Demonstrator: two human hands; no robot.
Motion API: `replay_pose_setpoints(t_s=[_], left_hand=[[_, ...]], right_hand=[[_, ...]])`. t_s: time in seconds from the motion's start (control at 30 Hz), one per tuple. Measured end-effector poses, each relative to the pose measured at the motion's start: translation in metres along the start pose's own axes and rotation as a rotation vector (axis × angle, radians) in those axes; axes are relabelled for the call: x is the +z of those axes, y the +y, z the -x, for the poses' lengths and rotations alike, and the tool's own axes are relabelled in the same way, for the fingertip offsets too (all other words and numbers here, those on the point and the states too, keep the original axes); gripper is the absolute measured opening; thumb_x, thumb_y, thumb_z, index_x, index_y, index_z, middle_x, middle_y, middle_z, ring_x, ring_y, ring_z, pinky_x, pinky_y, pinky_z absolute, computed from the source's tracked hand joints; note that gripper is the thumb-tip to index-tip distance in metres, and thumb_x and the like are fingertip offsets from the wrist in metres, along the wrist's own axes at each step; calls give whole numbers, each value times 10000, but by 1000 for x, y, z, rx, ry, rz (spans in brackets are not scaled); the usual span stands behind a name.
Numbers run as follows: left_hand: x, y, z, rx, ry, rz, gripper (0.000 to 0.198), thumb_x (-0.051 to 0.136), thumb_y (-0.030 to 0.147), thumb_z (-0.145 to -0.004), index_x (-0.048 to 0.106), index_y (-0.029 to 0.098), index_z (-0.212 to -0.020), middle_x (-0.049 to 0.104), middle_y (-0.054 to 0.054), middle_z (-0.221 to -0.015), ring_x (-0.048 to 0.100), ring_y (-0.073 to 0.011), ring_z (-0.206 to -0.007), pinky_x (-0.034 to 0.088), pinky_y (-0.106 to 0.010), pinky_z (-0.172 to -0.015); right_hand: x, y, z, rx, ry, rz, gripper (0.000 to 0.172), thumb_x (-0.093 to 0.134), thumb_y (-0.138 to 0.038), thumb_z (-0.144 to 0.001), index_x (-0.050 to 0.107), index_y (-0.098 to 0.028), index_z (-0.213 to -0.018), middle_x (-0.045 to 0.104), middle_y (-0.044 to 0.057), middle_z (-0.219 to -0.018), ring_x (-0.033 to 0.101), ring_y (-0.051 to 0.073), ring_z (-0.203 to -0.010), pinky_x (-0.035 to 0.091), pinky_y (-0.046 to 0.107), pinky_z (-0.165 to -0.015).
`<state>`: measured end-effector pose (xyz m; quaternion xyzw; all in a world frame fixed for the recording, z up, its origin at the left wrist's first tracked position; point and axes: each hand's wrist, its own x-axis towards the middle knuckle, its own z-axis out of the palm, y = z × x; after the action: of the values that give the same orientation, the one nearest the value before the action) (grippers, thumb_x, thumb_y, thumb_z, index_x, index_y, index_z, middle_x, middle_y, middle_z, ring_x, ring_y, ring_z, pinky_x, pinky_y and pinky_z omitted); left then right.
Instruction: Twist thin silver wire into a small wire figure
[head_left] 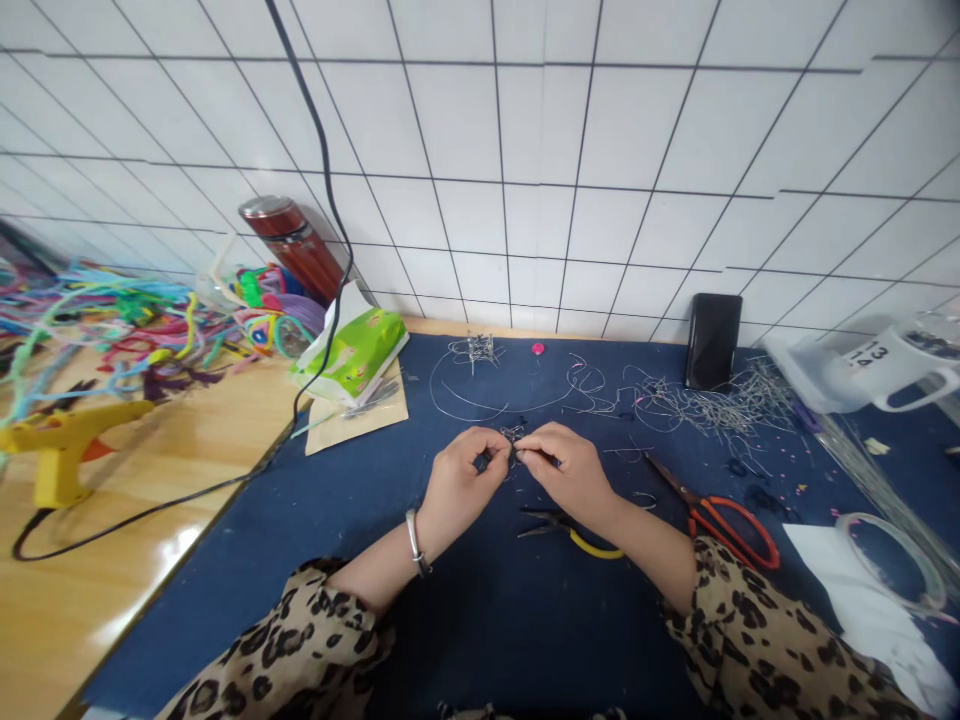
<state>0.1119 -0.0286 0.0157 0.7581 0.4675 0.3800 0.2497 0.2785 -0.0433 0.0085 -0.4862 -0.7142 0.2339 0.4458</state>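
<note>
Dark blue cloth (pixel 465 620) over a pale wooden tabletop (pixel 172 500). Nearest, wears loose leopard-print sleeves (pixel 300 640) and, on the left wrist, a silvery metal bangle (pixel 414 540). Partly beneath the right forearm, black-headed pliers with yellow handles (pixel 589 546); just beside it, orange-handled scissors with dark blades (pixel 691 503). Pinches a small tangle of thin silvery wire (pixel 512 435) between left hand (pixel 469 465) and right hand (pixel 566 470), over the middle of the cloth, with thumb and forefinger narrowly together on each side. Cannot tell the tangle's exact shape behind the fingers. Farther off, a loose heap of fine silvery wire (pixel 742 400) at the right, touching or just beside a black rectangular phone (pixel 714 340); toward the left, a small boxy wire frame (pixel 480 348) near a round bright-pink piece (pixel 538 349). Behind everything, a wall of white tiles (pixel 540 120).
</note>
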Motion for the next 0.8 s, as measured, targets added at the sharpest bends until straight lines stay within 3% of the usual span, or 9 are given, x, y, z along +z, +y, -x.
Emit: replay_pose_setpoints(t_s=[0.23, 0.47, 0.63, 0.8], left_hand=[[1, 1, 2, 82, 3, -49, 124, 514, 85, -757, 596, 178, -755, 627, -15, -788, 573, -140, -765, 453, -274, -745], [3, 0, 3, 137, 18, -94, 120, 512, 83, -753, 586, 178, -752, 626, -26, -788, 573, -154, -779, 459, -295, -757], [2, 0, 1, 60, 44, -64, 116, 512, 84, -749, 585, 174, -750, 615, -11, -756, 565, -133, -722, 458, -265, -696], [1, 0, 1, 31, 38, -51, 112, 510, 88, -749, 586, 170, -739, 610, -2, -745, 555, -120, -700, 449, -252, -683]], right_hand=[[-2, 3, 2, -61, 6, 150, 171, 517, -174, -832, 675, -202, -893, 634, 43, -846, 593, 141, -811, 468, 259, -770], [0, -9, 9, -60, -45, 208, 234, 458, -88, -788, 634, -198, -898, 615, 51, -846, 573, 156, -799, 451, 266, -748], [-1, -16, 7, 80, -70, -22, 209, 499, -105, -738, 646, -207, -846, 592, 9, -745, 535, 122, -666, 437, 241, -651], [-8, -14, 0, 397, -183, -483, 252, 437, -127, -753, 665, -178, -850, 520, -34, -579, 479, 79, -478, 415, 212, -505]])
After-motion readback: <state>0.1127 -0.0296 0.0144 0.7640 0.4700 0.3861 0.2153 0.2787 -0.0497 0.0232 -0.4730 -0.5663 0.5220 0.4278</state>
